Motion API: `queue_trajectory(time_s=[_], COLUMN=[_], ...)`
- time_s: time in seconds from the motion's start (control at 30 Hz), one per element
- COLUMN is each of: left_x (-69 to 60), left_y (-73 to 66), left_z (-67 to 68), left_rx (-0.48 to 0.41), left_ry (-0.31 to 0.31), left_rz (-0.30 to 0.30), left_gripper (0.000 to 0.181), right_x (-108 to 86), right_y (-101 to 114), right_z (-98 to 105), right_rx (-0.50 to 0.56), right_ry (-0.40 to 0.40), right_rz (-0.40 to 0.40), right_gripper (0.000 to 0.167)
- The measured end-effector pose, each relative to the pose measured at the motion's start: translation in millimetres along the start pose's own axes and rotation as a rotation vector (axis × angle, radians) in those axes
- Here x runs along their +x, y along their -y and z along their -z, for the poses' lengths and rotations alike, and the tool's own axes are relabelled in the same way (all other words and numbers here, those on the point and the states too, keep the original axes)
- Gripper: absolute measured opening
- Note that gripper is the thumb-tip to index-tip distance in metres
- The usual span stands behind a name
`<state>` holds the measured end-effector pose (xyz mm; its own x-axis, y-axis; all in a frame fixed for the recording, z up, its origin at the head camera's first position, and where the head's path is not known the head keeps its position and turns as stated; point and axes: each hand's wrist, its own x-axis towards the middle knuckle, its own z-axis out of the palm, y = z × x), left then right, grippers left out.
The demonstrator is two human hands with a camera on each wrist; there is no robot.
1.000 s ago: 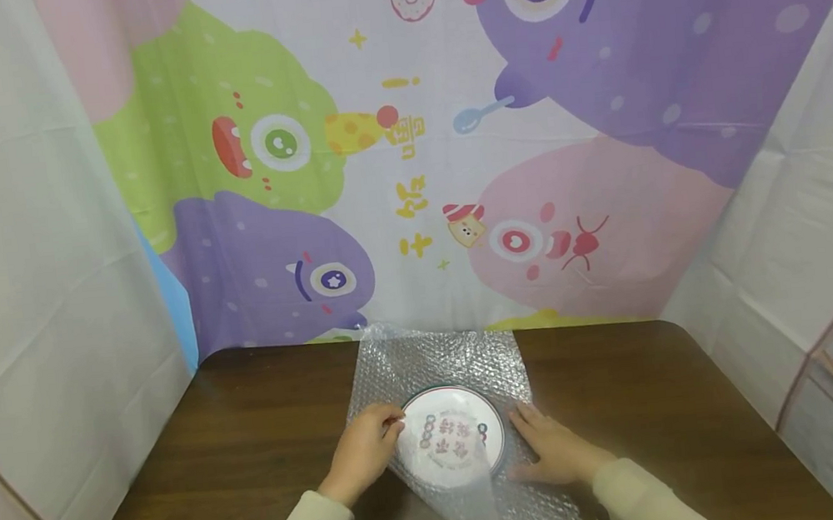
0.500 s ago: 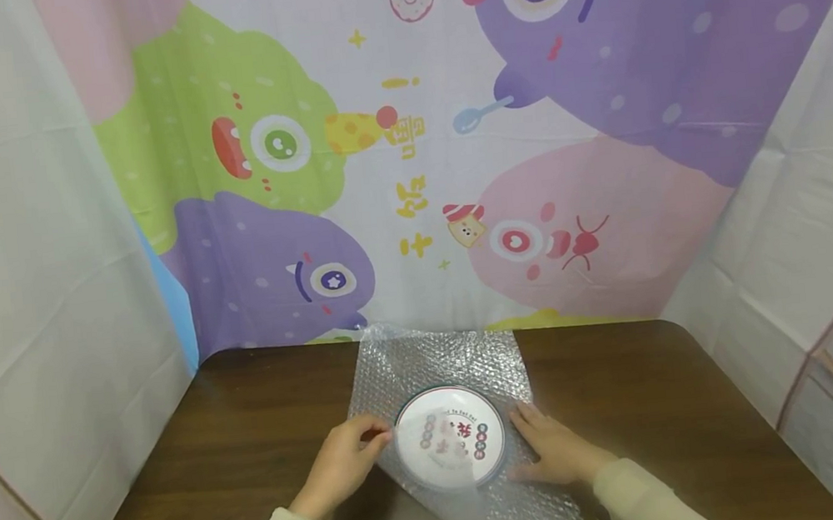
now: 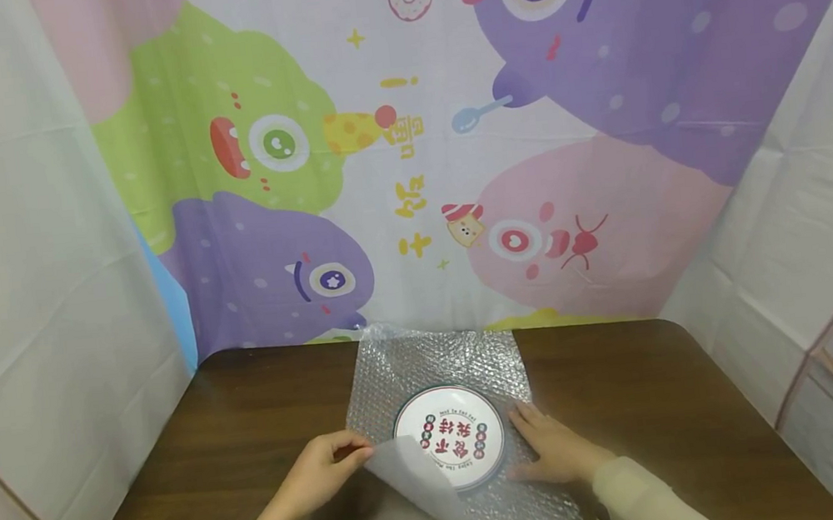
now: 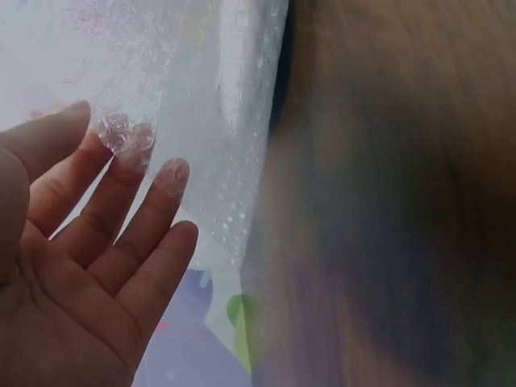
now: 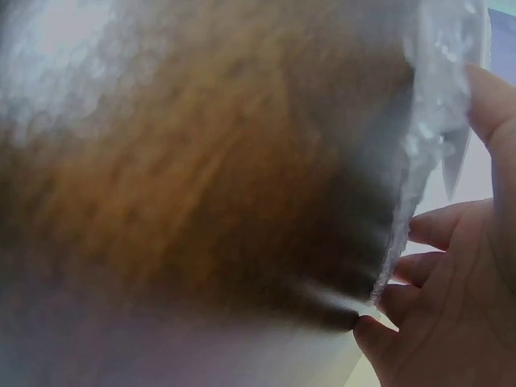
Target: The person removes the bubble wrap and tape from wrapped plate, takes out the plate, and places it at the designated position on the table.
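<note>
A white round plate point(image 3: 454, 428) with a dark rim line and red lettering lies on a sheet of bubble wrap point(image 3: 437, 358). My left hand point(image 3: 310, 479) pinches a folded-over corner of the wrap between thumb and index finger, left of the plate. That flap covers only the plate's near-left edge. In the left wrist view, the clear wrap point(image 4: 218, 121) passes over some fingertips, while the other fingers extend. My right hand point(image 3: 555, 447) rests with spread fingers on the wrap, just right of the plate. The right wrist view shows its fingertips against the wrap's edge point(image 5: 435, 105).
The dark wooden table point(image 3: 250, 410) extends to both sides of the wrap. A cartoon-printed curtain point(image 3: 406, 152) hangs along its back edge. Pale cloth sheets point(image 3: 24, 247) hang at left and right.
My left hand has moved left and toward me, drawing the wrap's corner back off the plate. More of the lettering shows. My right hand has stayed in place.
</note>
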<state>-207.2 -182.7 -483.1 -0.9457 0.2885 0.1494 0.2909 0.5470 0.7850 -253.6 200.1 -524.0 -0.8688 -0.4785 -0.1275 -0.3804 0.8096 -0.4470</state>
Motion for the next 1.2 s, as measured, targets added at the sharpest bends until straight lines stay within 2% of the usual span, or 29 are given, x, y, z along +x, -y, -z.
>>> queue_trajectory(time_s=[0.43,0.6,0.83,0.97,1.2], left_x=[-15.2,-18.0,-23.2,-28.4,-33.3], left_y=[12.0,15.2,17.7,15.0,8.6], left_z=[7.5,6.8,1.0,-2.2,-9.7], left_rx=[-0.031,-0.050,-0.028,0.022,0.228], left_ry=[0.091,0.136,0.200,0.201,0.202], left_rz=[0.012,0.011,0.017,-0.004,-0.105], left_gripper=[0.028,0.032,0.035,0.038,0.054], right_x=[-0.5,-0.5,-1.3,0.0,1.1], right_y=[0,-1,0,0,-3], right_z=[0,1,2,2,0], right_rx=[0.009,0.010,0.008,0.005,0.014], right_ry=[0.002,0.009,0.009,0.008,0.007], right_rz=[-0.010,-0.016,-0.003,0.000,-0.008], right_gripper=[0.104,0.104,0.103,0.103,0.103])
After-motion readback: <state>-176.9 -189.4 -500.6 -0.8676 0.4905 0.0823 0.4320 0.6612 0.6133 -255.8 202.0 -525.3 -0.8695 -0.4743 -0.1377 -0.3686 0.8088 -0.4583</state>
